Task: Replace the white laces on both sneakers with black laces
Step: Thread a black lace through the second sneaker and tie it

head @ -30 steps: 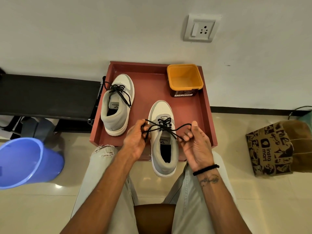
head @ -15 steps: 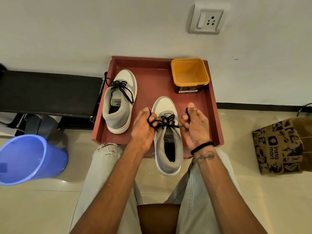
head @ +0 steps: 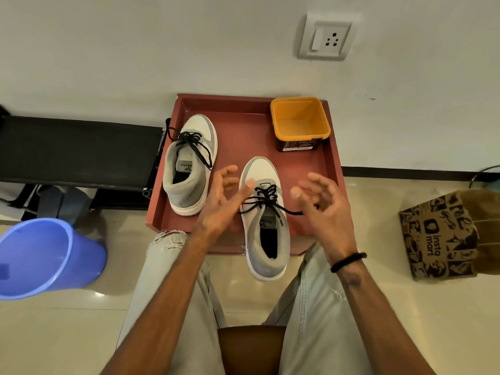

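Two grey-and-white sneakers sit on a red tray point(head: 243, 109). The left sneaker point(head: 189, 163) carries a tied black lace point(head: 190, 142). The nearer sneaker point(head: 266, 220) hangs partly over the tray's front edge, and its black lace point(head: 266, 197) lies knotted across the tongue with loose ends. My left hand point(head: 223, 203) hovers just left of that knot, fingers spread and holding nothing. My right hand point(head: 323, 205) hovers to the right of it, fingers loosely spread and blurred, with one lace end lying near its fingers.
An orange tub point(head: 299, 123) stands at the tray's back right. A blue bucket point(head: 40, 258) is on the floor at left, a printed paper bag point(head: 438, 234) at right. A black bench point(head: 78, 150) runs along the wall at left. My knees flank the tray's front.
Both hands have let go of the lace ends they were pinching and pulling. They have opened and drawn apart from the knot, which now lies on the nearer sneaker.
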